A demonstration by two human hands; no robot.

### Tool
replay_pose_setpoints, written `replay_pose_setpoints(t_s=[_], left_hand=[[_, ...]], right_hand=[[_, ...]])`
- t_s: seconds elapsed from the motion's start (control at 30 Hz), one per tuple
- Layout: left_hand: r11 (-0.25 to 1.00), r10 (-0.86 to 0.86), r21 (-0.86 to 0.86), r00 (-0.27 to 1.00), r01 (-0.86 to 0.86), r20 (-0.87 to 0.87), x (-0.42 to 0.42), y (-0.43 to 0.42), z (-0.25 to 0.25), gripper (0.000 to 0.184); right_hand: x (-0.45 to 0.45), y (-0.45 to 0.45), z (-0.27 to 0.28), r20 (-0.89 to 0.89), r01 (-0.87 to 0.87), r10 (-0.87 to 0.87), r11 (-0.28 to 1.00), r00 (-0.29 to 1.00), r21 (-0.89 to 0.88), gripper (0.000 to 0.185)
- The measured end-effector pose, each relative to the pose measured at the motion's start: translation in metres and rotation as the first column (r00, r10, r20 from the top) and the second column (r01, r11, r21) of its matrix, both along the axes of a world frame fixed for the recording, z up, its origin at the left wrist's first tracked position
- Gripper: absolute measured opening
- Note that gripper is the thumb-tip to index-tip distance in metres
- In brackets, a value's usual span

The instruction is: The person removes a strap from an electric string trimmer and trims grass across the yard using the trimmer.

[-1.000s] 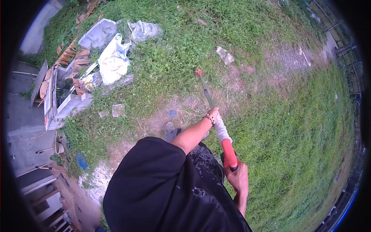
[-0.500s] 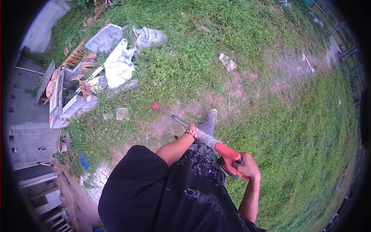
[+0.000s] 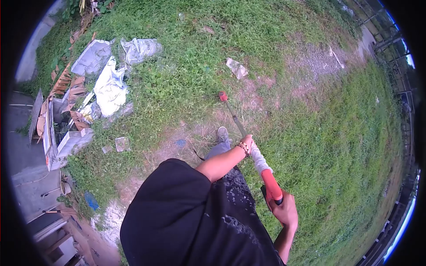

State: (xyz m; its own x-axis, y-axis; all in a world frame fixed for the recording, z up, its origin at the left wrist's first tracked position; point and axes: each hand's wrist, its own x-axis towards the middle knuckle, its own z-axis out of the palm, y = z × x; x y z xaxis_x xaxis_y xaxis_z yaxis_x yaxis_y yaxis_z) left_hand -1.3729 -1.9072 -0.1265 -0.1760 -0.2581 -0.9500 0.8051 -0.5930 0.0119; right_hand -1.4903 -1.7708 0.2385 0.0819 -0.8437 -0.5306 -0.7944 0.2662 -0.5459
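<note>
A long trimmer-like tool (image 3: 269,181) runs from near my body out over the grass, with a red rear housing, a white-wrapped section, a dark shaft and a red head (image 3: 222,96) low over the ground. My left hand (image 3: 247,142), with a beaded bracelet at its wrist, is closed round the shaft just ahead of the white wrapping. Near my right hip, my right hand (image 3: 286,210) grips the red rear handle. The fingers on its far side are partly hidden.
A white sheet (image 3: 111,88), a sack (image 3: 141,49) and grey blocks (image 3: 75,141) lie at the left. A flat pale scrap (image 3: 237,68) lies on the grass beyond the head. My shoe (image 3: 222,134) is below the shaft. A fence (image 3: 395,57) borders the right.
The tool's head swung left by the middle frame and now points forward again, further right. Both hands stayed on the tool. The shoe and surroundings have shifted in view.
</note>
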Motion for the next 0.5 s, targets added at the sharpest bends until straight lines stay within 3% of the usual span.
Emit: replay_pose_setpoints(t_s=[0.03, 0.17, 0.27, 0.3, 0.37, 0.43, 0.5], left_hand=[[0.996, 0.014, -0.088, 1.000, -0.011, 0.026, -0.008, -0.015, 0.003, 0.028], [0.996, 0.029, -0.082, 0.998, -0.034, -0.058, -0.024, -0.071, 0.018, 0.027], [0.998, 0.054, -0.047, 0.997, -0.052, 0.054, -0.011, -0.097, 0.036, 0.026], [0.986, 0.152, -0.070, 0.988, -0.150, 0.035, -0.003, -0.098, 0.035, 0.027], [0.984, 0.179, -0.011, 0.975, -0.179, 0.135, 0.018, -0.105, 0.032, 0.033], [0.960, 0.277, 0.001, 0.953, -0.279, 0.122, 0.048, -0.099, 0.005, 0.032], [0.946, 0.299, 0.047, 0.920, -0.320, 0.252, 0.081, -0.089, -0.020, 0.033]], right_hand=[[0.005, -0.009, 0.000, -0.010, 0.015, -0.016, 0.999, 1.000, -0.035, 0.020], [0.004, -0.051, 0.012, -0.070, 0.013, -0.017, 0.998, 0.997, -0.056, 0.020], [-0.003, -0.089, 0.010, -0.062, -0.074, 0.072, 0.997, 0.996, -0.038, 0.021], [-0.006, -0.099, 0.008, -0.057, -0.105, 0.104, 0.994, 0.993, -0.016, 0.021], [-0.003, -0.122, 0.009, -0.008, -0.143, 0.143, 0.990, 0.990, 0.007, 0.021], [0.003, -0.142, 0.001, 0.053, -0.210, 0.208, 0.977, 0.977, 0.032, 0.020], [0.007, -0.159, -0.013, 0.107, -0.288, 0.281, 0.956, 0.954, 0.054, 0.020]])
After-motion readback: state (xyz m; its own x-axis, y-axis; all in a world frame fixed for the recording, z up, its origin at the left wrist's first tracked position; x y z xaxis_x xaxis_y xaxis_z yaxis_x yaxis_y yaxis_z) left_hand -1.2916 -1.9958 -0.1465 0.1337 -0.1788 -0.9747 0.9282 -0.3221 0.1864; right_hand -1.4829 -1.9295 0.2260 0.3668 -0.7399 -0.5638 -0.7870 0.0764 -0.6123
